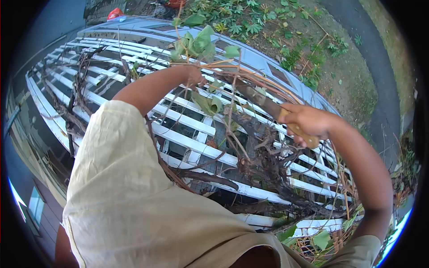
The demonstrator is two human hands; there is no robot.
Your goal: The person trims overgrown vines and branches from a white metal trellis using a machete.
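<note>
My right hand is wrapped round the wooden handle of a machete. Its worn, dark blade points up and left across the thin brown stems. Farther left, my left hand is closed on a leafy vine at the far side of the slatted frame. Large green leaves stand above that hand, and a curled leaf hangs below it. Several long stems arc between my hands towards the right. The blade's tip is hard to make out among the stems.
White wooden slats spread under my arms, with gaps between them. Thick, dark, twisted branches lie over the slats at right, and more branches at left. Beyond the frame, cut greenery lies on the ground beside a dark path.
</note>
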